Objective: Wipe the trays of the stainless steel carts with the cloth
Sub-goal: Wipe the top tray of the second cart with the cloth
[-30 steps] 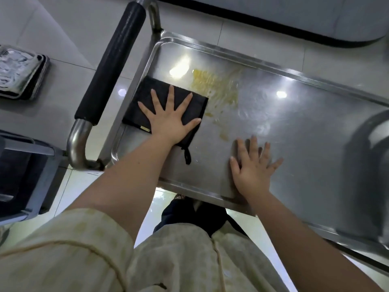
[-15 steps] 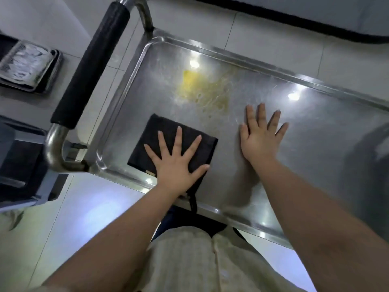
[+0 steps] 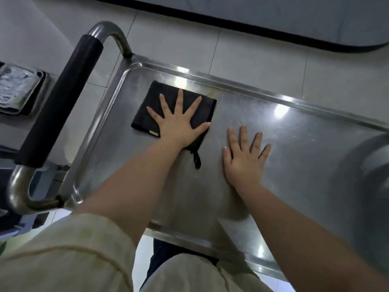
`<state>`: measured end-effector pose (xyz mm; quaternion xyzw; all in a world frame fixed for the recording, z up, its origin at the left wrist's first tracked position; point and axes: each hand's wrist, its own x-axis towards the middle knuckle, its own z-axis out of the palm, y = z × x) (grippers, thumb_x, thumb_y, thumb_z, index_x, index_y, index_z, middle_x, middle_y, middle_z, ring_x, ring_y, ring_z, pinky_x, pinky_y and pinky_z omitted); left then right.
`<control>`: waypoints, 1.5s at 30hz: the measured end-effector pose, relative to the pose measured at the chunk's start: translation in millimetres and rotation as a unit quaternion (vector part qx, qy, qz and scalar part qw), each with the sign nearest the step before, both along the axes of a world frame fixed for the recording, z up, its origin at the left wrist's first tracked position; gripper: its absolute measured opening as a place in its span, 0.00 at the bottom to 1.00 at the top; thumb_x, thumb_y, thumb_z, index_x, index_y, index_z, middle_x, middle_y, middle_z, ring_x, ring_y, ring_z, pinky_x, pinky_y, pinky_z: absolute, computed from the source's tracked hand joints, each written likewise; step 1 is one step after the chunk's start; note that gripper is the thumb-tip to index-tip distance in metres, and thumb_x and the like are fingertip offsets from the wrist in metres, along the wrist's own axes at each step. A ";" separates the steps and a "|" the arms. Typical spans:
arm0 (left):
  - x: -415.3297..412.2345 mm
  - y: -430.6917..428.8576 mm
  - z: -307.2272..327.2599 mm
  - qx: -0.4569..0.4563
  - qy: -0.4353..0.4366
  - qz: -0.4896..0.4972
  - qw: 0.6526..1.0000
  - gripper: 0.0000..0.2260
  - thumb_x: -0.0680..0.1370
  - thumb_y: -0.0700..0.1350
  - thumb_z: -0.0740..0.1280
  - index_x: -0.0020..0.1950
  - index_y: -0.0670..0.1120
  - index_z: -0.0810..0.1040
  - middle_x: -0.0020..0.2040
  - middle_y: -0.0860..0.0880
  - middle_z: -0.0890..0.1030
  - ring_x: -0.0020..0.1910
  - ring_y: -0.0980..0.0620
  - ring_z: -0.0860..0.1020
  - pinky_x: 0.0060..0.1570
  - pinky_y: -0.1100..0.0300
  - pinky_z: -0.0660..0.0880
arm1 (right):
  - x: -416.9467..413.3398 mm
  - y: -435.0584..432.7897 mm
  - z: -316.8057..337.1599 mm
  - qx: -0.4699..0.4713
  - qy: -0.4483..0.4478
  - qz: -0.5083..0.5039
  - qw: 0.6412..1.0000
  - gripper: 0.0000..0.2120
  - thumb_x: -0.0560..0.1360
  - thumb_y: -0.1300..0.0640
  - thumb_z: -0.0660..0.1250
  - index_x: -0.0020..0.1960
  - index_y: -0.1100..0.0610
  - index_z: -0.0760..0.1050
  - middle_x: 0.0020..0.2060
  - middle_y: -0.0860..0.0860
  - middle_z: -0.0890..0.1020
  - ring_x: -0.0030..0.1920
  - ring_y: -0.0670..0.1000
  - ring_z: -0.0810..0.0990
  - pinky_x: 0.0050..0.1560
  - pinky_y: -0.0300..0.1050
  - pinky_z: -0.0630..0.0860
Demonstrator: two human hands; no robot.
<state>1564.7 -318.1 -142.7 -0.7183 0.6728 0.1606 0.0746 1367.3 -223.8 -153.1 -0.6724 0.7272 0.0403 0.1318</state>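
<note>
Head view: the left grip (image 3: 179,121) lies flat, fingers (image 3: 180,98) spread straight, on the folded black cloth (image 3: 145,110) at centre left, near the upper-left corner of the tray (image 3: 305,161), pinching nothing; the right grip (image 3: 245,159) rests flat and empty on bare steel beside it. Pressed rather than held, the soft cloth could slide from under that grip on the slick, scuffed, raised-rim steel, and a hard lean might roll the cart (image 3: 117,36) over glossy tile (image 3: 263,60).

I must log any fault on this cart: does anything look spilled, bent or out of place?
Nothing stands out. The cloth lies flat on the tray under the left hand, its loop trailing loose; the right hand rests flat on bare steel. Only faint streaks and glare show.
</note>
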 end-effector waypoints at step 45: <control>-65.6 -38.5 4.6 0.000 0.026 -0.057 0.998 0.27 0.76 0.71 0.38 0.74 0.71 0.38 0.79 0.48 0.34 0.73 0.28 0.33 0.56 0.20 0.33 | 4.9 -1.9 -8.1 -0.030 0.009 -0.015 0.999 0.27 0.81 0.40 0.44 0.79 0.41 0.44 0.79 0.48 0.50 0.78 0.63 0.45 0.73 0.70 0.43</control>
